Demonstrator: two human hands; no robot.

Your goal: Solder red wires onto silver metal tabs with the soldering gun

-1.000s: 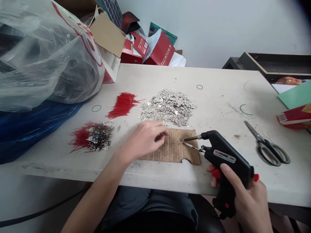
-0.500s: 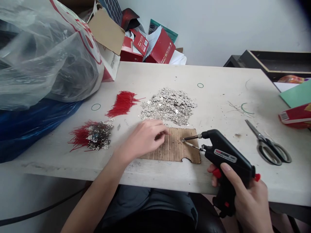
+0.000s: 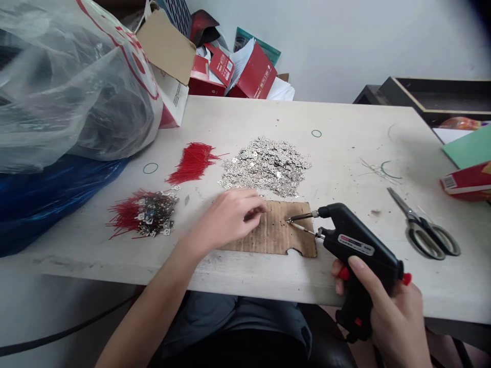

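One soldering gun (image 3: 362, 236) in right hand (image 3: 397, 312)

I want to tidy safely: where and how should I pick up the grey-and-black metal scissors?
Probably by the looped handles of the grey-and-black metal scissors, coming from the near right. They lie flat on the white table, blades together and pointing away to the left, so the loops lie nearest you.

Left hand (image 3: 235, 214) mostly hid a red wire (image 3: 268, 211)
The right hand (image 3: 395, 309) partly covered the soldering gun (image 3: 355, 243); the left edge cropped the plastic bag (image 3: 103, 97).
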